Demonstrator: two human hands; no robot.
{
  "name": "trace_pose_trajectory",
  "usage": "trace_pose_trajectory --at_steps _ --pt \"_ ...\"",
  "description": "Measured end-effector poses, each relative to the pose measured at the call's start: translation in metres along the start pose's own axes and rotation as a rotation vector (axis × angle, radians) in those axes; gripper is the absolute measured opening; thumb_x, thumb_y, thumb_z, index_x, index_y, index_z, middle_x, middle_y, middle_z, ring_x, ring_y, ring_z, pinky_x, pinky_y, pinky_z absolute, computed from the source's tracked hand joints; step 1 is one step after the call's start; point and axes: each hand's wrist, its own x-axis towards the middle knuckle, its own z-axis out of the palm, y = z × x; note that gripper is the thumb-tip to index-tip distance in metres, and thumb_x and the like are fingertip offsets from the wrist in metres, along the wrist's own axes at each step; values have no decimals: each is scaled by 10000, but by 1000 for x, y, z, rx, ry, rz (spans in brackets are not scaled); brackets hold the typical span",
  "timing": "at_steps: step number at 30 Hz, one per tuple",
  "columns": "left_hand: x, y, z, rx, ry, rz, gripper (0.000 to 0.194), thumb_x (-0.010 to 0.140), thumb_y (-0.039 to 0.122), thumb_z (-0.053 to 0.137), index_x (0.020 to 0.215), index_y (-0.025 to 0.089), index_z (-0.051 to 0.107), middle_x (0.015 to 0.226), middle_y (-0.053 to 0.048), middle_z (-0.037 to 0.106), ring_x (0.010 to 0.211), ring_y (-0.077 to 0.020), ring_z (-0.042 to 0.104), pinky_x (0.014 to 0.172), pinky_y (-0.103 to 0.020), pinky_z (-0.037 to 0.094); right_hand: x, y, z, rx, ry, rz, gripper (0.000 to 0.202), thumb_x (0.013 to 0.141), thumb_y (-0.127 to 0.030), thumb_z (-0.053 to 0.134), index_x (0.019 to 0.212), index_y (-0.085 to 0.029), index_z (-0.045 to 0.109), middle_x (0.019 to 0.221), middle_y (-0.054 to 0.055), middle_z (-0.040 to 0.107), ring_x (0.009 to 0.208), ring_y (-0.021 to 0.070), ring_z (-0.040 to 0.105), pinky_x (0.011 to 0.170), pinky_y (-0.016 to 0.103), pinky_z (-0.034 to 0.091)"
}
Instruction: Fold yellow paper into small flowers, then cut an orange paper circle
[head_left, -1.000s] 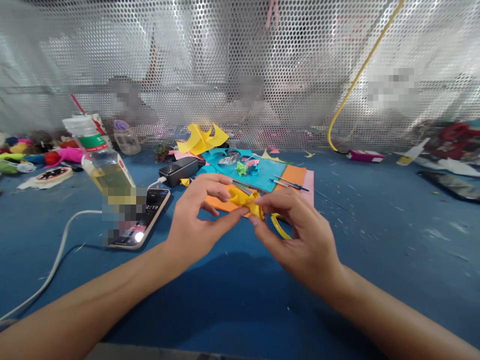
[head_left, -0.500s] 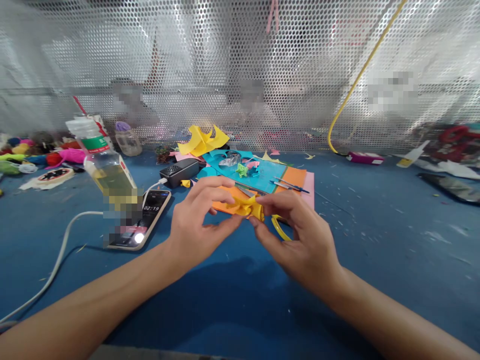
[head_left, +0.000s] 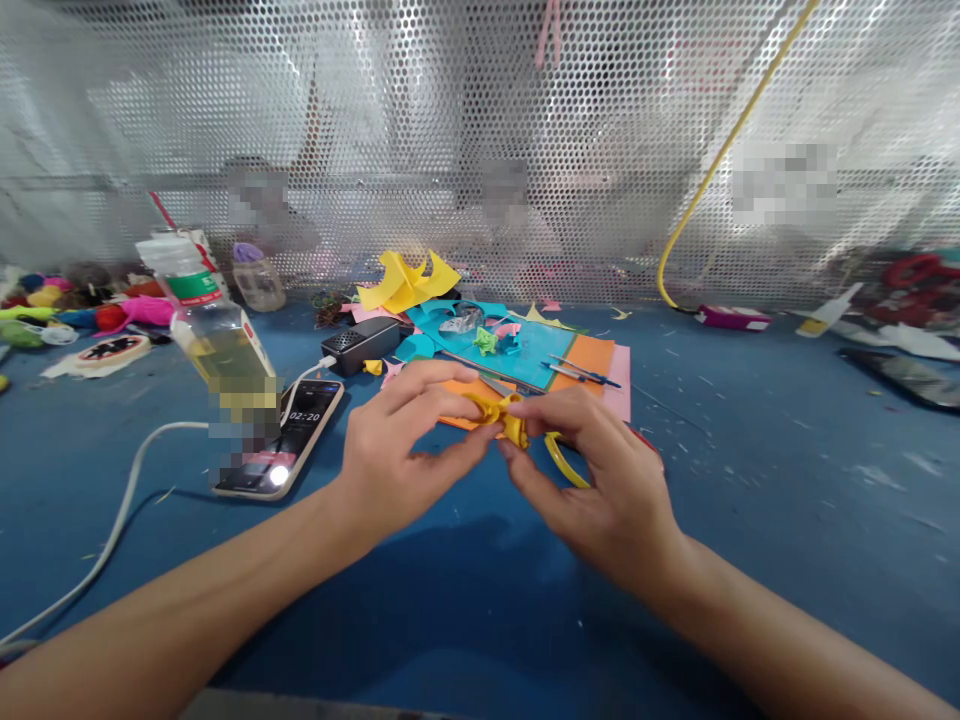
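Note:
A small curled yellow paper piece is held up between both hands over the blue table. My left hand pinches its left side between thumb and fingers. My right hand grips the right side with thumb and forefinger. Part of the piece is hidden behind the fingertips. Below my right hand shows the yellow handle of a tool that looks like scissors, mostly covered. Just behind the hands lie orange paper and blue paper, with two pens across them.
At the left, a phone with a white cable lies by a bottle of yellowish liquid. A black box and cut yellow paper stand behind. A perforated metal screen closes off the back.
The fingers of both hands have shifted slightly on the yellow paper, which looks more bunched together. My left fingertips have come a little closer to the right ones.

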Motion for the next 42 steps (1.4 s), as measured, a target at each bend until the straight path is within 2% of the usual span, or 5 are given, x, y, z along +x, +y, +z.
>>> trace_pose_trajectory --at_steps 10,22,28,34,42 --pt "0 1 1 -63 -21 -24 129 686 64 656 721 145 561 800 -44 670 733 -108 631 578 -185 516 0 0 0 44 -12 -16 307 749 -50 575 1001 -209 499 761 -23 533 688 95 531 636 223 472" --pt "-2 -1 1 -116 -42 37 145 717 49 641 820 141 597 806 -49 696 776 -117 661 660 -183 550 0 0 -1 46 -17 67 281 762 -109 583 1006 -222 501 803 -11 546 717 107 547 615 227 476" --pt "-6 -1 2 -74 4 30 252 694 43 657 916 144 592 817 -34 703 692 -93 660 591 -139 544 -1 -1 -2 144 -47 124 271 786 -126 556 1032 -224 498 835 -5 542 747 107 547 650 239 484" --pt "-6 -1 3 -116 -35 4 234 709 58 645 916 155 595 818 -29 703 723 -105 661 594 -156 544 0 -1 -4 180 -62 137 234 795 -129 539 1008 -220 509 836 1 544 760 114 553 671 253 492" --pt "-8 -1 5 -169 6 -51 285 691 93 693 949 167 596 849 -33 704 733 -118 670 567 -155 559 -2 -1 -2 182 -26 141 298 746 -111 594 1007 -222 500 804 -9 515 738 113 542 682 258 501"
